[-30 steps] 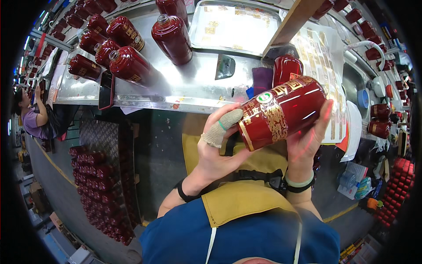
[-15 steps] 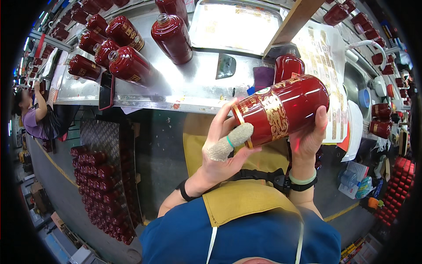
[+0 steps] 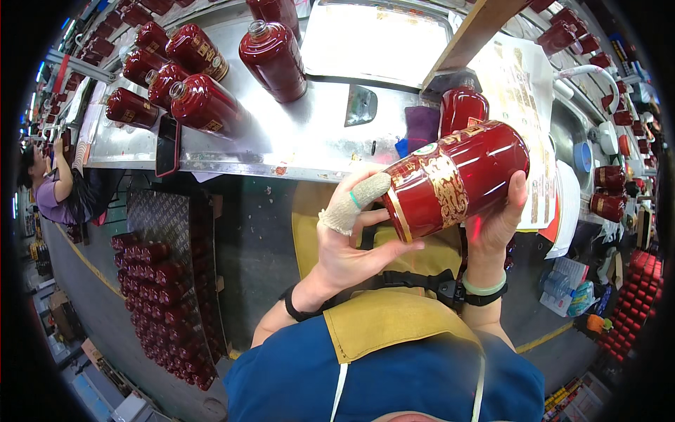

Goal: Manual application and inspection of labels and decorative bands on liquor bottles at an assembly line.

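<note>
I hold a glossy red ceramic bottle with gold ornament [image 3: 457, 179] on its side in front of my chest, its base toward my left. My left hand [image 3: 351, 235], a cloth cot on one finger, cups the base rim. My right hand [image 3: 496, 225] grips the bottle from underneath near its far end, thumb up the side. Another red bottle [image 3: 460, 109] stands on the metal workbench [image 3: 309, 141] just behind the held one.
Several red bottles [image 3: 204, 105] lie and stand at the bench's left and back. A dark phone [image 3: 167, 144] lies at the bench edge. A crate of red bottles [image 3: 165, 302] sits on the floor at left. Another person [image 3: 56, 197] works at far left. Printed sheets [image 3: 524, 91] lie at right.
The bottle has swung from steeply tilted to nearly level and shifted slightly right. My left hand slid down to the base rim, cotted finger now along its edge.
</note>
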A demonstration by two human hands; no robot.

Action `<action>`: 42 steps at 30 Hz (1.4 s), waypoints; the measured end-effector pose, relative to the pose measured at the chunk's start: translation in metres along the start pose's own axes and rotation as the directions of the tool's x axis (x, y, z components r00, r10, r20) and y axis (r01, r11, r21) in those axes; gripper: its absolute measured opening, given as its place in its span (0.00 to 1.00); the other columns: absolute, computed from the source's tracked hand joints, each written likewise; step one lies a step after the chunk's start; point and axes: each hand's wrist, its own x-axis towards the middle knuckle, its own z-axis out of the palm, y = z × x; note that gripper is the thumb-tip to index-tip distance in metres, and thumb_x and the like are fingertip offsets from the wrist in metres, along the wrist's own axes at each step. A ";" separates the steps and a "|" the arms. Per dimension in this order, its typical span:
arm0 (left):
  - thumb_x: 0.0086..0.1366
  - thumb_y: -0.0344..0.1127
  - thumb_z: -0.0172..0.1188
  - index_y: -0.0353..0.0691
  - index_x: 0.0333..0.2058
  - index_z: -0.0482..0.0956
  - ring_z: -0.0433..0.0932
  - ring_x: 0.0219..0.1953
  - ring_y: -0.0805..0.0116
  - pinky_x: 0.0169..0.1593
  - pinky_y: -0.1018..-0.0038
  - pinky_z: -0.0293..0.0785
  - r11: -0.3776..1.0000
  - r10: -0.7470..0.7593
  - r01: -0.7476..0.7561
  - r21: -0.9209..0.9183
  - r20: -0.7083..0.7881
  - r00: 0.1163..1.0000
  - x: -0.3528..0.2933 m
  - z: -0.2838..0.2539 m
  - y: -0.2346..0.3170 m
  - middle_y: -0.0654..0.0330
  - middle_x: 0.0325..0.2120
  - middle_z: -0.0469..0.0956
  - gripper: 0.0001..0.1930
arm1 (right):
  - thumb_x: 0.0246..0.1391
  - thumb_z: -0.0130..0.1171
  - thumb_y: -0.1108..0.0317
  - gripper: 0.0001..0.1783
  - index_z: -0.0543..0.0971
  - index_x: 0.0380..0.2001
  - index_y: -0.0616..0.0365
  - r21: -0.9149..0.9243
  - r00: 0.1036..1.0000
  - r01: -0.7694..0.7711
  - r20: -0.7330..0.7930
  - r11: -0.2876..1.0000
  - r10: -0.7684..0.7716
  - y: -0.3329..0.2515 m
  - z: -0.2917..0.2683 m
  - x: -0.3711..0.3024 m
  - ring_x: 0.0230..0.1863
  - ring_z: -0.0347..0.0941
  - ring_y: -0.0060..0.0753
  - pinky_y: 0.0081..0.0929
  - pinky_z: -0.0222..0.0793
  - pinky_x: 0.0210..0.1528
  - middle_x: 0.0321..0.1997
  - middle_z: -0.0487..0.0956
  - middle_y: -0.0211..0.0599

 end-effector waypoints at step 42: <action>0.51 0.24 0.79 0.37 0.59 0.74 0.73 0.63 0.46 0.55 0.60 0.84 0.925 0.240 -0.268 0.268 0.135 0.961 0.000 -0.012 -0.017 0.41 0.67 0.60 0.36 | 0.68 0.57 0.60 0.23 0.73 0.60 0.60 0.032 0.994 -0.017 -0.112 0.999 0.020 -0.003 0.010 -0.005 0.55 0.81 0.35 0.39 0.79 0.58 0.55 0.82 0.41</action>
